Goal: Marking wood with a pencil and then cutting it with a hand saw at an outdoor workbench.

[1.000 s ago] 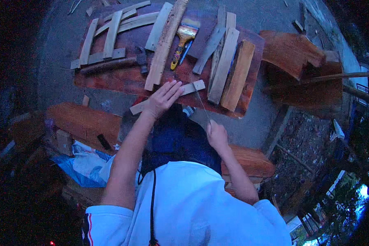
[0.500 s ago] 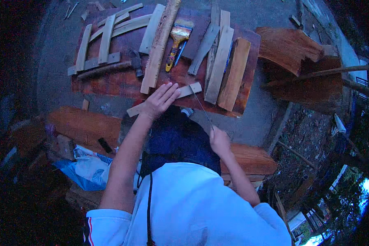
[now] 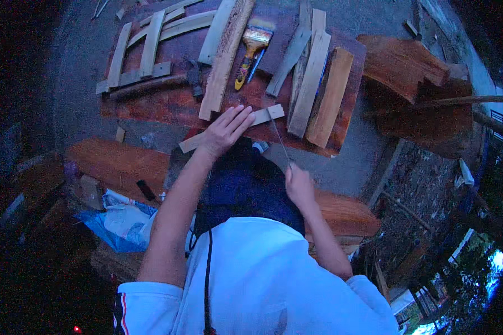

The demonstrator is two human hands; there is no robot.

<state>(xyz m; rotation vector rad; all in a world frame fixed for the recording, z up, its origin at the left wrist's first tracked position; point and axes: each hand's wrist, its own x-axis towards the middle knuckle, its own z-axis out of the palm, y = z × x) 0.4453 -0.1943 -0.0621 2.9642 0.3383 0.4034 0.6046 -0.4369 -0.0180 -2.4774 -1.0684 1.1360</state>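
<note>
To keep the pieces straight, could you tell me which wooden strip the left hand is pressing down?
The short pale strip lying crosswise under the left hand; the other strips lie untouched.

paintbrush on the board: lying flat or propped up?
Lying flat. The paintbrush rests lengthwise on the red-brown board, bristles away from the person, beside a long plank.

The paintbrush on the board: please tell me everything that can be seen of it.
The paintbrush lies flat on the reddish-brown board, between a long pale plank on its left and grey slats on its right. It has a wide head of pale bristles pointing away from the person, a metal-looking band, and a yellow handle with reddish marks. A thin blue stick lies beside the handle. Neither hand touches it.
</note>
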